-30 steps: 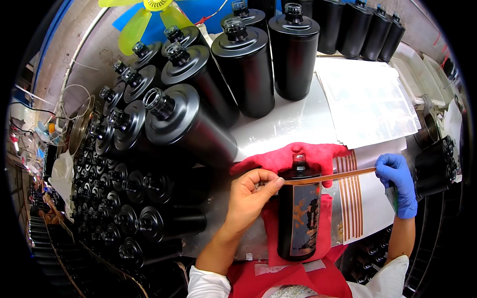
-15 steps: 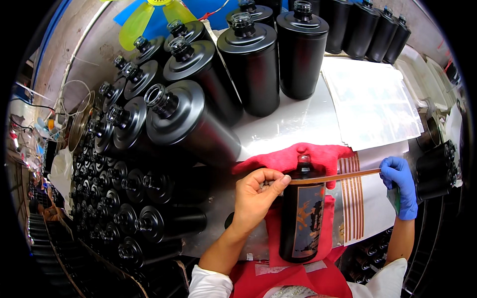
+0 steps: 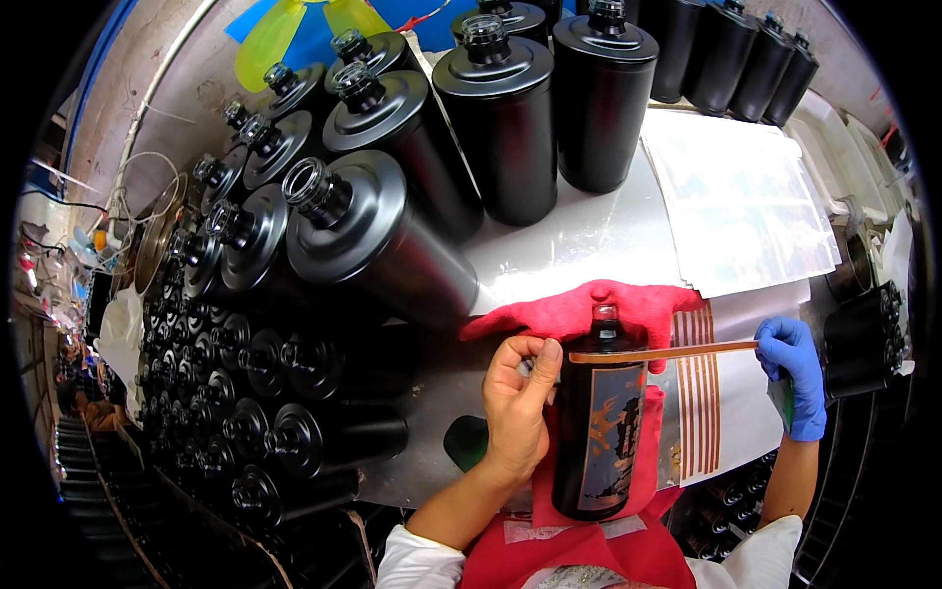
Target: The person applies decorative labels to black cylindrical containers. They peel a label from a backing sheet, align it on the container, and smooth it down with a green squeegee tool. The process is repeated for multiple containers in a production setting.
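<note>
A dark bottle (image 3: 599, 442) with a printed grey front panel leans on a red cloth (image 3: 640, 306) before me. Across its shoulder runs a narrow orange-brown strip (image 3: 677, 351), its left end against the glass. My left hand (image 3: 520, 407), bare, is close beside that end, with the fingers loosely curled and the thumb raised apart from them. In a blue glove, my right hand (image 3: 793, 373) pinches the strip's far right end and keeps it stretched out level. A small green piece shows under the gloved palm.
Matte black bottles (image 3: 496, 128) stand across the back, and many more lie stacked (image 3: 294, 432) on the left. A sheet with brown stripes (image 3: 699, 402) is right of the bottle. Beyond it are white printed sheets (image 3: 741, 206). A dark green round object (image 3: 466, 442) rests left of my wrist.
My left hand has come off the strip and turned upright beside the bottle. The strip's left end now lies on the bottle's shoulder. My right hand has shifted slightly right and down, still pinching.
</note>
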A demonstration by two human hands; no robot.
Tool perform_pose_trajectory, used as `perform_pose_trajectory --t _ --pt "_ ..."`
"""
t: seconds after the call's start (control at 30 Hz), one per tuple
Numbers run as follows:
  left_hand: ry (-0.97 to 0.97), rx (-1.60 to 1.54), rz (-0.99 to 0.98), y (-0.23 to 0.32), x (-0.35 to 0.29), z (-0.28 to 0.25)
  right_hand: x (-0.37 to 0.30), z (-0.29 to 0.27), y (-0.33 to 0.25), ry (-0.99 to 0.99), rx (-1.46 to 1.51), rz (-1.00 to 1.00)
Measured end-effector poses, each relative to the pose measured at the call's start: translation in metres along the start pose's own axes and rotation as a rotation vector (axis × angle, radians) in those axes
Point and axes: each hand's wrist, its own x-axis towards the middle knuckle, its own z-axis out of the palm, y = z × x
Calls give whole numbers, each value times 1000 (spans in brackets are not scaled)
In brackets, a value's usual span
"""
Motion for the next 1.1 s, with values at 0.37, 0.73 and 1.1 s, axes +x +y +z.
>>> perform_pose_trajectory --t 0.37,0.73,1.1 --pt "77 -70 -10 -8 -2 14 7 3 8 -14 -5 28" --pt "48 -123 -56 -6 0 4 23 4 25 -68 -23 35" --pt "-703 1802 875 -16 -98 0 36 3 31 -121 -58 30"
